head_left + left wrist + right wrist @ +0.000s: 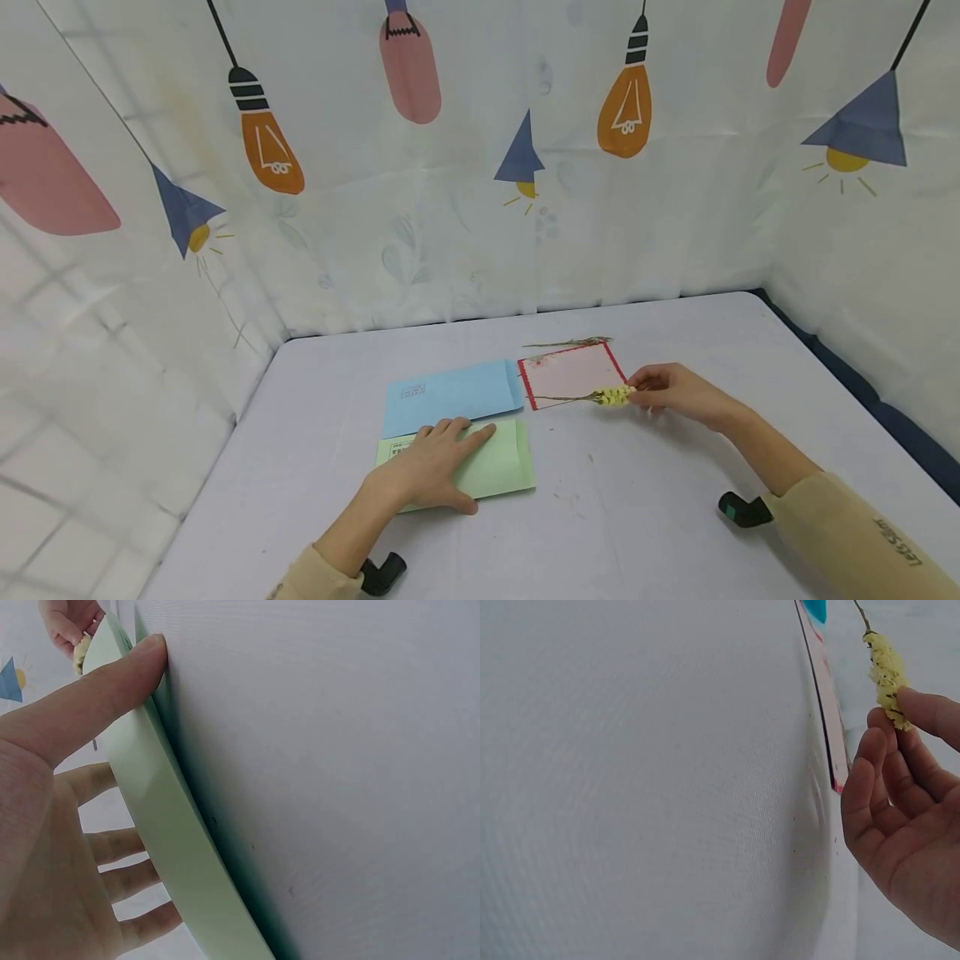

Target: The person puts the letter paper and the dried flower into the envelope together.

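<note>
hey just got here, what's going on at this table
A person's right hand pinches a yellow flower by its bloom, at the near side of a red-edged pink card. The left hand rests spread on a green envelope. A blue envelope lies just beyond the green one, and a thin dried sprig lies along the card's far edge.

white table (645,525): specks (590,457) near middle | dark blue cloth (851,373): along table's right edge | white curtain (465,208): behind table and on both sides | printed on it: two orange bulbs (625,108), three blue lamps (862,125), pink shapes (410,71), faint leaves (405,260) | grey grid (33,493): curtain's left side
</note>
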Action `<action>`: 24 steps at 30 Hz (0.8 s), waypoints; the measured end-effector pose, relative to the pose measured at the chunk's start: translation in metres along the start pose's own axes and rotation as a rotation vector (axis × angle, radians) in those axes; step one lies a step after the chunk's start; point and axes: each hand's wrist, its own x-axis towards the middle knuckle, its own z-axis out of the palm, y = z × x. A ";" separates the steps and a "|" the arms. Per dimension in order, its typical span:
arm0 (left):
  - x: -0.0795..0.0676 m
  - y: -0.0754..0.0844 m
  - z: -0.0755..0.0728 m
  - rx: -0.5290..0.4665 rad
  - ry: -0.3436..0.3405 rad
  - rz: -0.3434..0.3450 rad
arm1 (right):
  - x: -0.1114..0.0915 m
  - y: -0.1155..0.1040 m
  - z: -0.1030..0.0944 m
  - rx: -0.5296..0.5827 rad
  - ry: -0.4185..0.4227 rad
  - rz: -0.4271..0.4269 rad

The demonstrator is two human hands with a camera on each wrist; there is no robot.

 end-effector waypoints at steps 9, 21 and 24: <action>0.000 0.000 0.000 -0.003 0.006 0.000 | 0.000 -0.001 0.007 -0.007 -0.027 -0.035; 0.000 -0.001 0.001 -0.005 0.004 -0.010 | 0.000 -0.001 0.015 0.007 -0.050 -0.031; 0.000 0.000 0.001 -0.009 -0.001 -0.013 | 0.001 0.000 0.017 0.011 -0.059 -0.039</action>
